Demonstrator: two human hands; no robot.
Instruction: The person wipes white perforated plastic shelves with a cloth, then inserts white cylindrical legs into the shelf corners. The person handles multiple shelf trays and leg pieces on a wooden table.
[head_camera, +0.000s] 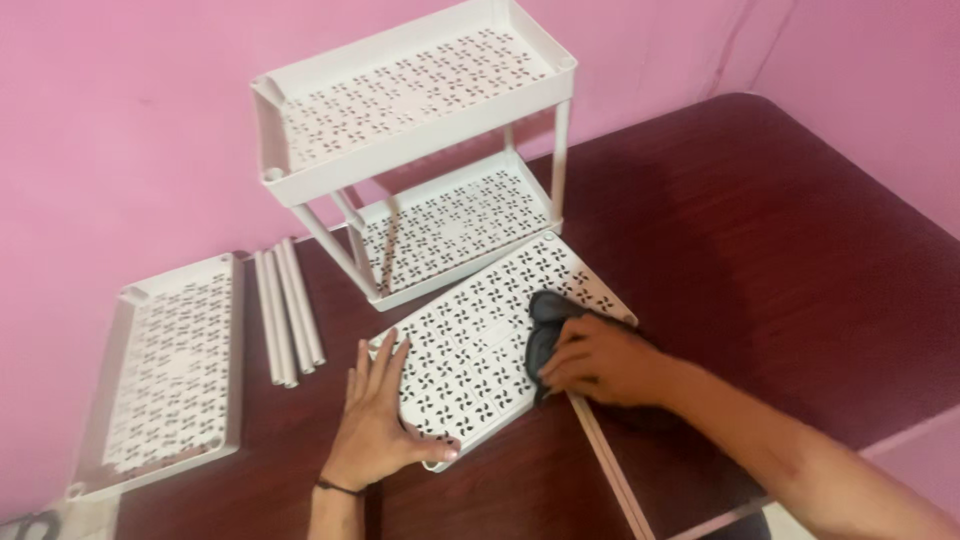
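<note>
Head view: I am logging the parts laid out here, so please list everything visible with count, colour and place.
Assembled two-tier perforated plastic rack: one, white, at the back of the table against the wall.
Loose perforated plastic shelf tray under the hands: one, white, table centre, upside down.
Second loose perforated shelf tray: one, white, table's left edge.
Plastic tubes: about three, white, lying together between the left tray and the rack.
Single plastic tube: one, white, by the right forearm.
Dark grey cloth: one, on the centre tray.
Wooden table: one, dark red-brown.
Wall: pink.
Left hand: flat on the centre tray's edge.
Right hand: pressing the cloth.
</note>
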